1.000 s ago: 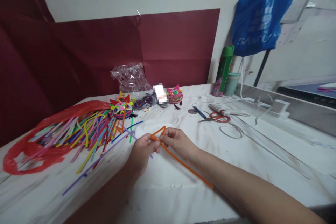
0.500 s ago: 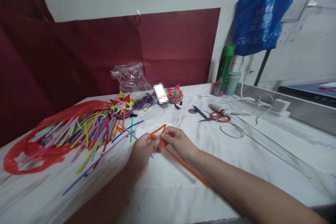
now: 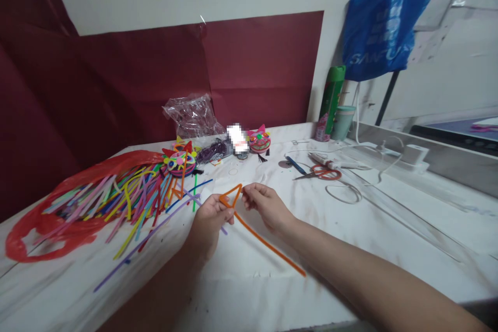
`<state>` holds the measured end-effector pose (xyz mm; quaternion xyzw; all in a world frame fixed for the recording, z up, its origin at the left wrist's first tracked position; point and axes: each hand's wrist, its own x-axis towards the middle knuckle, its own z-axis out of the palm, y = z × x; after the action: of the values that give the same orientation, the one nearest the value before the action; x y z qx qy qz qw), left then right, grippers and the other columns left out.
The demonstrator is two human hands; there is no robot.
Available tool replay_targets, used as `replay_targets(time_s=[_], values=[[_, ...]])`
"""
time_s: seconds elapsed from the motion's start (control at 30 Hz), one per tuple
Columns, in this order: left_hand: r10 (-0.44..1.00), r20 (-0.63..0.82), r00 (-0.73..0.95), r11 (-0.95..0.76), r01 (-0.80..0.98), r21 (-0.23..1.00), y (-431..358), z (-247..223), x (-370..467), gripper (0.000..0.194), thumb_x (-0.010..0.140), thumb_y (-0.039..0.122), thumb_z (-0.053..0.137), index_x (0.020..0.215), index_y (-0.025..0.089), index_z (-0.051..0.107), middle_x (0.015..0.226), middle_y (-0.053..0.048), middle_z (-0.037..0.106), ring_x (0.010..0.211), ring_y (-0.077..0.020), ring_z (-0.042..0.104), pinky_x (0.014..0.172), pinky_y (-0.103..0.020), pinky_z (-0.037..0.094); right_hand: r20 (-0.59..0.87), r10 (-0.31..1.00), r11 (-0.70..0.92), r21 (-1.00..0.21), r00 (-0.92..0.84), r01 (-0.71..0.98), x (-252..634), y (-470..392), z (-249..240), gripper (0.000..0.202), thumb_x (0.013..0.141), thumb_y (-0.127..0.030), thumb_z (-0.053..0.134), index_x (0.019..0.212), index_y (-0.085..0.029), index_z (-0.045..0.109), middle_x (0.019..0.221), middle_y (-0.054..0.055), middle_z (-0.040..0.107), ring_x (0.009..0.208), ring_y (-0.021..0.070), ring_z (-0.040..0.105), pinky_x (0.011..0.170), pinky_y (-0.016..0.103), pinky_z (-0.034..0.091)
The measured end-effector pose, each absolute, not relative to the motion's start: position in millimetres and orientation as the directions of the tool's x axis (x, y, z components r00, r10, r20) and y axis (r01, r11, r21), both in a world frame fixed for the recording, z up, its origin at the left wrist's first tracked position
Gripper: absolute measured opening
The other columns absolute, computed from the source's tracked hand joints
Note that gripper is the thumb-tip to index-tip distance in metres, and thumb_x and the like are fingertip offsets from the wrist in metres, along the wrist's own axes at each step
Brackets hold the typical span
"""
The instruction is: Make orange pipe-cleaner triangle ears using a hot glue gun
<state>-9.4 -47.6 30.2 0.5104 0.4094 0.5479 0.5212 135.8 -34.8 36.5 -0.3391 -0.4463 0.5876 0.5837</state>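
Since the earlier frame, the right hand [image 3: 268, 207] had moved from the crossing of the orange strip [image 3: 272, 247] up toward the top corner of the triangle [image 3: 231, 191] bent in it. The strip's long free end had also swung a little to the left. With this, all three sides of the triangle could be seen.

The left hand [image 3: 212, 220] was clamped on the strip, with thumb and fingers pinching it near the lower corner, where the triangle met the long tail. The fingertips of the right hand were close together, just beside the top corner; whether they touched it or pinched it, I could not tell. In my judgement, the change meant that the shape now depended mostly on the left hand's pinch, and that the bend at the crossing was already made.

The orange strip was held in front of the person, over the desk [image 3: 241, 303], and its tail slanted down to the right. A purple strip [image 3: 112, 272] lay to the left, near the pile of strips [image 3: 128, 192] on the red bag [image 3: 73, 166]. The scissors [image 3: 317, 173] rested farther back, on the right side.
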Motion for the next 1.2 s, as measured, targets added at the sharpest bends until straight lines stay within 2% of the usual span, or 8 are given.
replay_targets(time_s=[0.23,0.3,0.5,0.6,0.77,0.9,1.03,1.2], values=[[0.982,0.139,0.126,-0.146,0.047,0.988,-51.2,29.3,-6.4,0.034,0.063,0.019,0.063,0.094,0.018,0.049,0.052,0.007,0.052,0.049,-0.0102,0.048,0.048,-0.021,0.032,0.128,0.976,0.068,-0.948,-0.178,-0.31,135.5,-37.6,36.8,0.03,0.061,-0.043,0.072,0.065,-0.015,0.061,0.057,-0.003,0.056,0.052,0.0087,0.046,0.056,0.025,0.036],[0.977,0.149,0.15,-0.158,0.047,0.986,-52.1,29.6,-5.8,0.036,0.063,0.017,0.062,0.096,0.019,0.048,0.052,0.008,0.052,0.049,-0.01,0.049,0.049,-0.021,0.033,0.141,0.97,0.08,-0.955,-0.196,-0.286,134.6,-38.1,34.5,0.028,0.061,-0.041,0.071,0.064,-0.015,0.062,0.057,-0.002,0.056,0.053,0.0092,0.047,0.057,0.025,0.037],[0.975,0.124,0.183,-0.132,0.034,0.991,-56.2,32.1,-1.9,0.032,0.061,0.016,0.063,0.089,0.019,0.046,0.049,0.009,0.051,0.046,-0.0088,0.047,0.049,-0.021,0.032,0.178,0.979,0.152,-0.963,-0.099,-0.223,134.1,-39.2,31.8,0.025,0.064,-0.036,0.067,0.055,-0.017,0.055,0.05,-0.004,0.051,0.051,0.0097,0.045,0.055,0.025,0.035],[0.975,0.13,0.182,-0.132,0.003,0.991,-55.5,30.3,-2.9,0.032,0.061,0.018,0.063,0.088,0.019,0.046,0.05,0.008,0.052,0.046,-0.0089,0.047,0.049,-0.021,0.031,0.162,0.976,0.124,-0.963,-0.146,-0.24,134.3,-39.6,33.9,0.027,0.064,-0.04,0.068,0.058,-0.016,0.057,0.052,-0.004,0.053,0.052,0.0097,0.046,0.057,0.025,0.036],[0.98,0.127,0.152,-0.123,-0.038,0.992,-51.2,26.4,-8.2,0.034,0.064,0.022,0.064,0.094,0.019,0.047,0.054,0.007,0.053,0.048,-0.0097,0.047,0.047,-0.021,0.03,0.181,0.969,0.117,-0.935,-0.168,-0.334,134.5,-38.2,36.4,0.036,0.072,-0.051,0.059,0.064,-0.016,0.057,0.053,-0.003,0.052,0.051,0.0094,0.046,0.056,0.025,0.036],[0.982,0.133,0.131,-0.128,-0.046,0.991,-51.5,27.4,-7.9,0.032,0.064,0.021,0.063,0.092,0.019,0.047,0.052,0.007,0.052,0.048,-0.0098,0.047,0.047,-0.021,0.031,0.194,0.968,0.137,-0.938,-0.156,-0.317,135.1,-38.3,37.0,0.028,0.064,-0.041,0.069,0.059,-0.016,0.056,0.051,-0.005,0.051,0.051,0.0088,0.043,0.056,0.024,0.035],[0.977,0.131,0.166,-0.129,-0.024,0.991,-53.3,29.3,-4.5,0.032,0.061,0.019,0.063,0.089,0.018,0.047,0.053,0.008,0.052,0.047,-0.0089,0.046,0.048,-0.022,0.033,0.21,0.972,0.172,-0.942,-0.104,-0.287,134.3,-40.0,35.6,0.022,0.066,-0.032,0.066,0.055,-0.016,0.056,0.05,-0.005,0.051,0.052,0.0089,0.043,0.057,0.025,0.034],[0.978,0.136,0.16,-0.134,-0.019,0.991,-56.2,32.2,0.2,0.028,0.058,0.017,0.062,0.082,0.018,0.048,0.056,0.007,0.052,0.045,-0.0072,0.045,0.047,-0.021,0.032,0.177,0.977,0.118,-0.911,-0.117,-0.394,131.5,-43.4,36.2,0.011,0.063,-0.026,0.065,0.062,-0.016,0.059,0.057,-0.002,0.059,0.055,0.0101,0.049,0.06,0.026,0.037]])
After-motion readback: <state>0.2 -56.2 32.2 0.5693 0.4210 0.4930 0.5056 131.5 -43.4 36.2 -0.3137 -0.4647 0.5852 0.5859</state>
